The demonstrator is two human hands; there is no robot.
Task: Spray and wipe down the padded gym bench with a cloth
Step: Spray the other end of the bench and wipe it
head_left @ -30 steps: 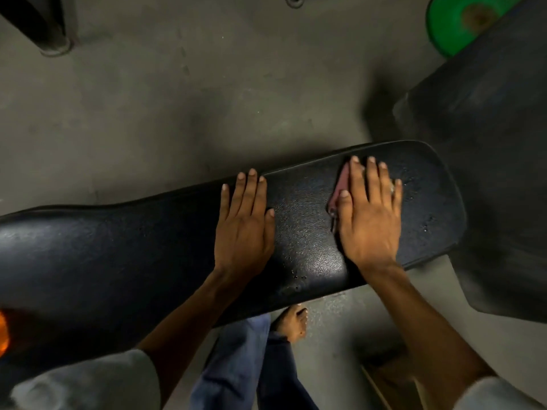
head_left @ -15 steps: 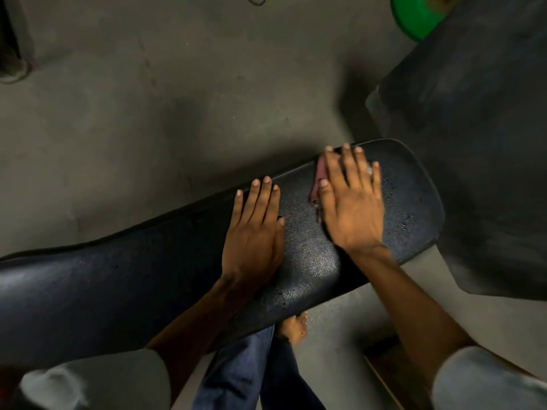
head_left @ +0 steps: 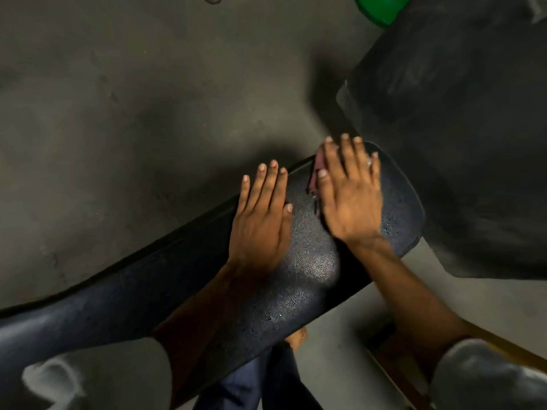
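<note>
Bench runs lower-left to upper-right; flat left hand rests on it, flat right hand presses cloth.

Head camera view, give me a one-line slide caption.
Right hand presses a pink cloth flat on the black padded bench; left hand braces beside it.

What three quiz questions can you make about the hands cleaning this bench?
1. Which hand presses the cloth on the bench?
2. True or false: the left hand lies flat on the pad, holding nothing.
3. What colour is the round thing on the floor at the top edge?

Key:
1. The right hand, fingers straight.
2. True.
3. Green.
</note>
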